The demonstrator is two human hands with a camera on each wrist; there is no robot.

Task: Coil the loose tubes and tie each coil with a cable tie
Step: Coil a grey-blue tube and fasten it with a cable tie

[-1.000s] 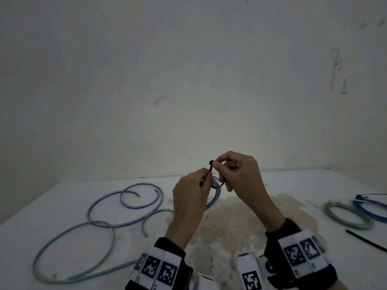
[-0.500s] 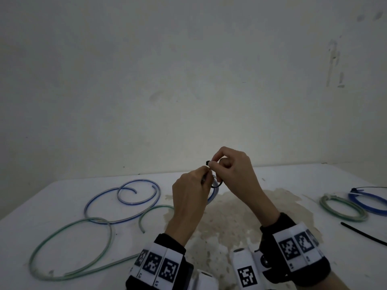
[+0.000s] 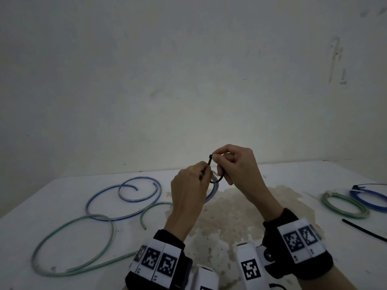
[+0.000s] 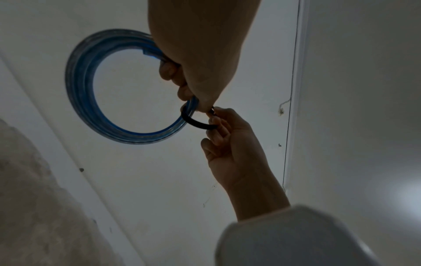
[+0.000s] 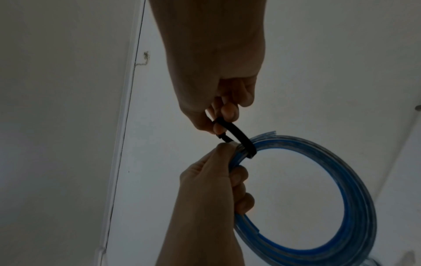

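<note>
Above the table my left hand (image 3: 201, 174) (image 4: 196, 93) (image 5: 225, 162) grips a coil of blue tube (image 4: 79, 93) (image 5: 355, 198) (image 3: 213, 192), mostly hidden behind the hand in the head view. A black cable tie (image 3: 217, 180) (image 4: 198, 124) (image 5: 241, 138) loops around the coil beside my left fingers. My right hand (image 3: 222, 162) (image 4: 216, 124) (image 5: 218, 124) pinches the tie's head end (image 3: 210, 157) between thumb and forefinger, just right of the left hand.
Loose blue tube (image 3: 125, 197) and loose green tube (image 3: 79, 243) lie on the white table (image 3: 314, 248) at left. A tied green coil (image 3: 343, 206), a tied blue coil (image 3: 370, 197) and a spare black cable tie (image 3: 364, 230) lie at right. A brown stain (image 3: 240, 216) marks the centre.
Both hands stay together on the coil and tie; the right hand has lifted slightly and the tie's head stands a little higher above the left fingers.
</note>
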